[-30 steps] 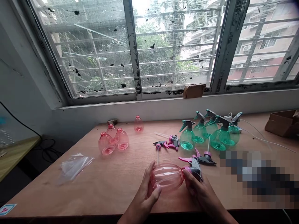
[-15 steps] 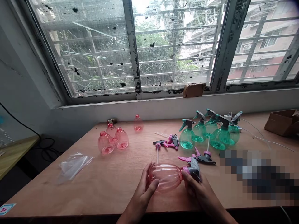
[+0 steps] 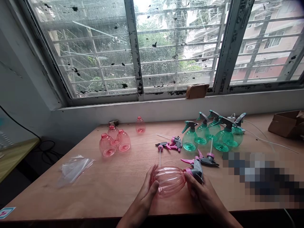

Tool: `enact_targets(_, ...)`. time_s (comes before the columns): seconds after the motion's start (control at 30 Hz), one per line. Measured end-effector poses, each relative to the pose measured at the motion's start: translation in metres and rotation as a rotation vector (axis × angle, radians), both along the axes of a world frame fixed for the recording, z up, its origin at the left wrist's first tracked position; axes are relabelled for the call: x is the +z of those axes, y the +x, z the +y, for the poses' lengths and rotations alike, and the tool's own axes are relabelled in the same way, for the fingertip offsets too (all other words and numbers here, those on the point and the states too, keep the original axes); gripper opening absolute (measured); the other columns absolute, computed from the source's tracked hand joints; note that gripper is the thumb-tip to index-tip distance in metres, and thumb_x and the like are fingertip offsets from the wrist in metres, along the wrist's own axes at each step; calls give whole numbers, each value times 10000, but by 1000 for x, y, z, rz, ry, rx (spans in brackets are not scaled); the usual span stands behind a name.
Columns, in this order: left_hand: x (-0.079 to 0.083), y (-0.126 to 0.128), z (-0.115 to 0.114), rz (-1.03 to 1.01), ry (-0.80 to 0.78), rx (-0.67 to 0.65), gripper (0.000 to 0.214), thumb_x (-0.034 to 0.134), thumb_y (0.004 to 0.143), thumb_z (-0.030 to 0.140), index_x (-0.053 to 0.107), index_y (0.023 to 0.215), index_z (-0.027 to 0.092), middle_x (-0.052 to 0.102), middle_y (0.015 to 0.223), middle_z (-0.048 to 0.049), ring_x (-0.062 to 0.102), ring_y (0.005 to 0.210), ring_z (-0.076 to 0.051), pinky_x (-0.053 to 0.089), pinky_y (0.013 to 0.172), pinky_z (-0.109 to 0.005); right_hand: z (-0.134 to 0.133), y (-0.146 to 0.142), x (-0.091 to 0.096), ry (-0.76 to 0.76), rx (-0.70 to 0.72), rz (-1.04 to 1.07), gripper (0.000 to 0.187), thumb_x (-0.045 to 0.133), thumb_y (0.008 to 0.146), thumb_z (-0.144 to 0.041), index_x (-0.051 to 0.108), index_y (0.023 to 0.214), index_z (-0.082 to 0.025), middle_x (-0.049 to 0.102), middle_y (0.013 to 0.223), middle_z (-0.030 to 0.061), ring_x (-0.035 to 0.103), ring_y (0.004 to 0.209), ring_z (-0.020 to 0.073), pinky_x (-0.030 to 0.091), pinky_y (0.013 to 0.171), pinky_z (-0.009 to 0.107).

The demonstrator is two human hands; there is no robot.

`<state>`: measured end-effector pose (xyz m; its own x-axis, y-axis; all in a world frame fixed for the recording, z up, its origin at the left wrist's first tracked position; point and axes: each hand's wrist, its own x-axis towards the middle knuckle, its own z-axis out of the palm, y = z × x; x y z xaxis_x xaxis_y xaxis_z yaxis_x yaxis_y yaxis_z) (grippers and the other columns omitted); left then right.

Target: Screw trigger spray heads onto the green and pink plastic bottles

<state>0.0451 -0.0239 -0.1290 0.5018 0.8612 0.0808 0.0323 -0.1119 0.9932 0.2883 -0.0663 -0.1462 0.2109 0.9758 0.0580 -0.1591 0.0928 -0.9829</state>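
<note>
A clear pink spray bottle lies on its side above the front of the table, its neck pointing right. My left hand wraps its rounded base, thumb across the near side. At the neck, the fingers of my right hand are closed around the pink collar of a grey-and-pink trigger sprayer, which sits at the bottle's mouth. Whether the thread is fully engaged cannot be seen. Just beyond lie loose trigger sprayers: one with its tube up, another, and a third.
Three open pink bottles stand at the left, with one more pink bottle farther back. Several green spray bottles stand right of centre. Plastic bags lie at left; a cardboard box and a white cable are at right.
My left thumb has shifted slightly left along the bottle. Both hands keep hold of the bottle and sprayer in nearly the same place.
</note>
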Motion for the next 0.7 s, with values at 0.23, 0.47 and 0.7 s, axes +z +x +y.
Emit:
enact_targets(0.23,2,3,-1,-21,-6,39,708,590,1020,602,395,1605,254,348,1719,-97,231,1613,-338,96,1345,-534,-1,1,2,-1,-10,-68,535,672,919,-672,515,671,-224,478,541,-61,416,488,122,313,490,273)
enact_targets(0.47,1,3,1,-53,-45,37,655,542,1050,589,416,1583,230,474,1629,-132,351,1558,-355,181,1320,-566,-2,3,-1,20,6,-67,529,703,892,-677,524,699,-218,476,565,-60,401,498,116,315,473,254)
enact_targets(0.7,-2,3,2,-111,-19,-37,766,745,921,596,441,1547,276,427,1661,-113,345,1557,-373,236,1306,-542,-1,3,-2,9,-7,-31,534,701,901,-665,521,682,-213,472,552,-65,393,469,101,316,450,240)
